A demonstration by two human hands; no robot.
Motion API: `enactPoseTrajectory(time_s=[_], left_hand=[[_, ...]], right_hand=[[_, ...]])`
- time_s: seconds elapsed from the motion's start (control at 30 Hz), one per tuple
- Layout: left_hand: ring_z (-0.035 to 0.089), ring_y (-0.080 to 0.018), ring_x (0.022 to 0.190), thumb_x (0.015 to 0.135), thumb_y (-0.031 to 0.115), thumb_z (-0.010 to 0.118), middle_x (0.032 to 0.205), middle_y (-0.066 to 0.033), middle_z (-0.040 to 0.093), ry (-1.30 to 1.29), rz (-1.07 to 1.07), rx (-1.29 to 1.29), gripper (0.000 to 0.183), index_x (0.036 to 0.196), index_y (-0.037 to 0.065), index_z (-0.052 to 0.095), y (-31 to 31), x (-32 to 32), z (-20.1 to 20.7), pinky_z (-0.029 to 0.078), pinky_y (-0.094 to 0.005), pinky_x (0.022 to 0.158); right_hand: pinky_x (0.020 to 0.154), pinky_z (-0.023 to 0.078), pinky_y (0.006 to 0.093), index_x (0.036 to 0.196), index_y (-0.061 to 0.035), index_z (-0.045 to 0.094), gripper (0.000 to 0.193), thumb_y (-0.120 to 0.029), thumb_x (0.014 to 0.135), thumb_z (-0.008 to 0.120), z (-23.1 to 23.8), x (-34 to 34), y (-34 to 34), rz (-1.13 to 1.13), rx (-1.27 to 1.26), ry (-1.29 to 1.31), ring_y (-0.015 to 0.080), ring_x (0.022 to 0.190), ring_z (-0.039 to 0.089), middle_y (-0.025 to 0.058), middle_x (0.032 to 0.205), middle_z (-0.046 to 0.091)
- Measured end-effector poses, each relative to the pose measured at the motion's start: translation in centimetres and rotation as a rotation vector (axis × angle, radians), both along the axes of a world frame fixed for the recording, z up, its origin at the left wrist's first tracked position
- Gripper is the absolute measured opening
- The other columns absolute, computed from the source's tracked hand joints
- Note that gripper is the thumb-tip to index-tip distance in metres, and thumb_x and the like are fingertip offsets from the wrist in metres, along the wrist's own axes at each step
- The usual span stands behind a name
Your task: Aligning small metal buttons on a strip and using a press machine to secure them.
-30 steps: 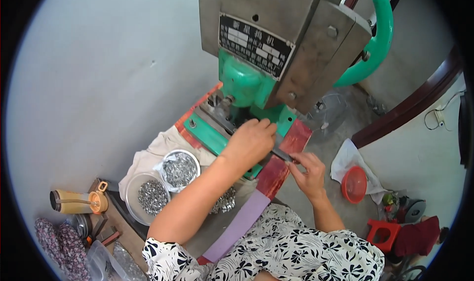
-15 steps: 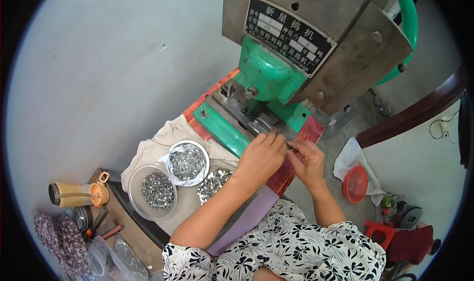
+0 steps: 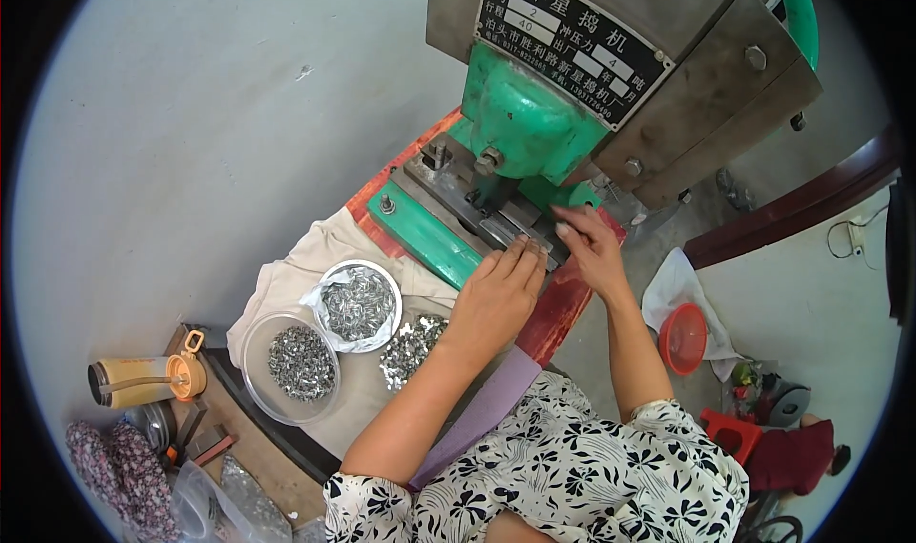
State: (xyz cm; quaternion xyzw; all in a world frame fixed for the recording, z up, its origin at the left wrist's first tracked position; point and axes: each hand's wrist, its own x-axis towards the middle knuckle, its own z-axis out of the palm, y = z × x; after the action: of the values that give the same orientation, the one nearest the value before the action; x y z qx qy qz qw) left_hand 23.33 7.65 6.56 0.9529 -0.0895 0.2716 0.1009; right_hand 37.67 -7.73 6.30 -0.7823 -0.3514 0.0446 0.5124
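Note:
My left hand (image 3: 500,287) lies over the front end of the steel die (image 3: 521,228) in a green press (image 3: 523,114). Its fingers are stretched out, with the tips resting on the metal. Whatever small part may be under those fingertips is hidden. My right hand (image 3: 593,249) is at the right side of the die, thumb and forefinger apart, and nothing shows between them. Left of my left forearm are a clear tub (image 3: 250,362) of small metal pieces, a lined round bowl (image 3: 393,300) of thin shiny pieces, and a loose heap of metal bits (image 3: 410,352).
Beige cloth (image 3: 286,276) lies beneath the containers. The press stands on a red-painted bench (image 3: 563,304). At lower left are a yellow bottle (image 3: 138,381) and a brown ledge (image 3: 253,490). A red basin (image 3: 683,338) and a person in dark red (image 3: 790,457) are at right.
My right hand has moved up and away from my left, toward the die's far right side, and its pinched fingers have parted. My left fingers have flattened onto the die. The view has shifted slightly.

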Motion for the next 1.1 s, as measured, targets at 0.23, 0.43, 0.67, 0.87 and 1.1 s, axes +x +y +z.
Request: enactPoseTrajectory(time_s=[0.23,0.43,0.67,0.87,1.1], left_hand=[[0.054,-0.0241,0.125,0.085,0.014,0.055,0.126,-0.0118,0.060,-0.059,0.013,-0.046,0.040,0.121,-0.002,0.062,-0.3,0.1,-0.6,0.042,-0.0338,0.099],[0.056,-0.0235,0.122,0.088,0.015,0.062,0.125,-0.0112,0.062,-0.071,0.012,-0.049,0.036,0.120,0.000,0.062,-0.3,0.1,-0.7,0.043,-0.0360,0.097],[0.055,-0.0246,0.124,0.085,0.014,0.066,0.128,-0.0118,0.061,-0.076,0.007,-0.107,0.041,0.124,0.000,0.061,-0.4,0.2,-1.3,0.043,-0.0376,0.101],[0.052,-0.0311,0.130,0.086,0.009,0.067,0.138,-0.0156,0.055,-0.101,-0.066,-0.298,0.045,0.129,0.001,0.058,-0.2,-0.4,-2.4,0.042,-0.0435,0.107],[0.045,-0.0390,0.129,0.060,0.018,0.091,0.145,-0.0233,0.043,-0.198,0.195,-0.812,0.113,0.150,-0.002,0.026,0.1,-0.5,-3.2,0.035,-0.0459,0.108]], right_hand=[[0.095,0.039,0.0325,0.109,0.0014,0.067,0.021,-0.013,0.095,0.060,-0.8,3.4,2.7,0.146,-0.118,0.005,0.0231,0.105,0.053,0.0096,0.109,0.061],[0.101,0.034,0.0355,0.108,0.0027,0.063,0.023,-0.015,0.096,0.057,-1.0,3.0,4.0,0.033,-0.328,-0.196,0.0281,0.110,0.047,0.0130,0.108,0.057],[0.105,0.030,0.0351,0.113,0.0015,0.061,0.028,-0.020,0.098,0.051,-0.8,2.9,3.7,0.130,-0.316,-0.118,0.0294,0.117,0.042,0.0120,0.119,0.052],[0.100,0.036,0.0307,0.111,0.0004,0.063,0.030,-0.023,0.103,0.047,-1.3,2.5,3.9,0.062,-0.154,0.014,0.0215,0.105,0.052,0.0077,0.104,0.060],[0.086,0.042,0.0252,0.097,0.0013,0.065,0.026,-0.020,0.103,0.051,-3.3,-2.6,-1.7,-0.292,0.244,0.083,0.0106,0.092,0.056,0.0026,0.095,0.063]])
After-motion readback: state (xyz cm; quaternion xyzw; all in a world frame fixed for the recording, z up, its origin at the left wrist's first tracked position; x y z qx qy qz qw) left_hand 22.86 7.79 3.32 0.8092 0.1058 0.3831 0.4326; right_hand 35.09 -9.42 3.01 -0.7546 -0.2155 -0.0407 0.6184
